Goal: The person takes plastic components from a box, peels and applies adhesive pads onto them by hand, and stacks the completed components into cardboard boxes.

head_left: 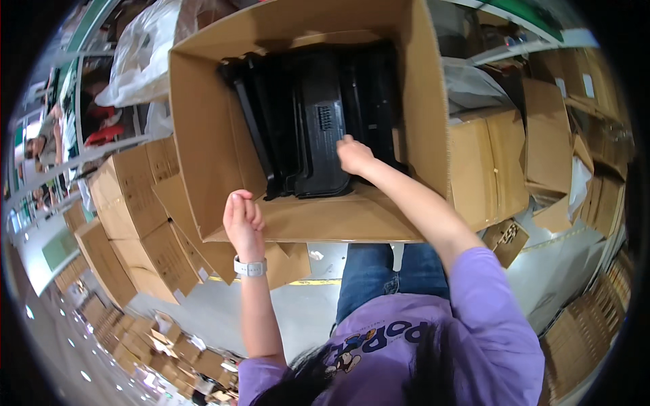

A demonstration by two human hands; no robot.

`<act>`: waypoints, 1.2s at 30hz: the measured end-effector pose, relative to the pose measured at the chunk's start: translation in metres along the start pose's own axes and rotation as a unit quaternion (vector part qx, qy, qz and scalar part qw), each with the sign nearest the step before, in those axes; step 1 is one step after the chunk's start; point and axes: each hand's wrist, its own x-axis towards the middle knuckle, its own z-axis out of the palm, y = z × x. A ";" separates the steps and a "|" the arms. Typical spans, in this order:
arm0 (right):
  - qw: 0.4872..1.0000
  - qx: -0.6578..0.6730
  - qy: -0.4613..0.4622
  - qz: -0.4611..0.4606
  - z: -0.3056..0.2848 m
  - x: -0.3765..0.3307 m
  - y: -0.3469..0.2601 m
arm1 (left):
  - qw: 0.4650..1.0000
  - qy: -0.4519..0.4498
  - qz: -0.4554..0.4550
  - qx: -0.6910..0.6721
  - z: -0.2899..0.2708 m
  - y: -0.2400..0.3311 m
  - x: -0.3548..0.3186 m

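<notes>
A large open cardboard box (311, 223) stands in front of me. Inside lie several black plastic parts (318, 128), ribbed and tray-like, with a small slotted grille on the middle one. My right hand (355, 155) reaches over the near wall into the box and hovers at or on the middle part. Its fingers are curled together; whatever they grip, if anything, is hidden. Near the box's front left corner is my left hand (244, 216), fingers bent in toward the palm, with nothing visible in it. Whether it touches the cardboard I cannot tell.
Stacked cardboard boxes (139, 223) flank the left side, and another closed carton (491, 169) adjoins the right. Clear plastic sheeting (145, 54) hangs at the upper left. A small open box (506, 237) sits on the floor. Another person (47, 142) is far off to the left.
</notes>
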 end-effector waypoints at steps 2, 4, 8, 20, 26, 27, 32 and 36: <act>0.984 0.094 0.009 -0.153 -0.078 -0.051 -0.028 | 0.996 -0.083 0.024 0.001 0.044 0.005 -0.017; 0.930 0.244 0.035 -0.273 -0.152 -0.121 -0.029 | 0.990 -0.132 -0.011 0.040 0.110 0.008 -0.038; 0.761 0.600 0.105 -0.224 -0.209 -0.221 0.059 | 0.958 -0.275 -0.036 0.071 0.208 -0.006 -0.081; 0.903 0.365 0.129 0.187 0.065 -0.061 0.425 | 0.926 -0.235 -0.125 0.267 0.454 -0.271 -0.095; 0.917 0.239 0.175 0.268 0.075 0.059 0.468 | 0.904 -0.040 0.020 0.425 0.446 -0.461 0.065; 0.917 0.245 0.169 0.266 0.078 0.076 0.470 | 0.853 -0.039 0.002 0.521 0.440 -0.471 0.087; 0.904 0.134 0.196 0.356 0.086 0.144 0.471 | 0.644 -0.084 -0.097 0.754 0.393 -0.520 0.187; 0.829 0.292 0.137 0.456 0.109 0.173 0.495 | 0.609 -0.034 -0.115 0.784 0.399 -0.546 0.246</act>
